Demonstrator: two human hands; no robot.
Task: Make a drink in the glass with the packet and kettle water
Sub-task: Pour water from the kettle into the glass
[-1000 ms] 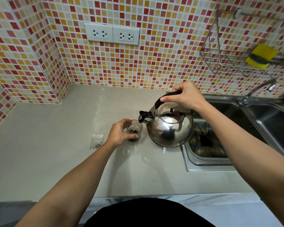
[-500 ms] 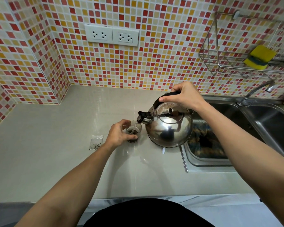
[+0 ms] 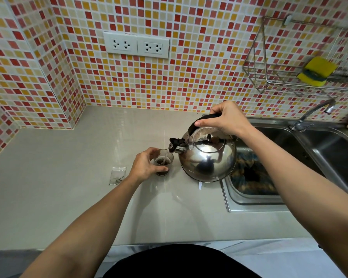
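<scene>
pouring now: kettle (image 3: 207,155) tipped left, spout (image 3: 175,147) just right of and above the glass (image 3: 163,162) on the worktop (image 3: 68,197). right hand (image 3: 225,119) fingers clamped on the black handle; left hand (image 3: 146,165) fingers wrapped round the glass. packet (image 3: 117,175) flat, left of the glass.

Tilted kettle (image 3: 207,155) apparently over held glass (image 3: 163,161)

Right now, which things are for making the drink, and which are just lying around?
For the drink:
- kettle, tipped by the right hand
- glass, steadied by the left hand
- packet, lying on the counter

Just lying around:
- sponge in the wire rack
- tap and sink
- wall sockets
</scene>
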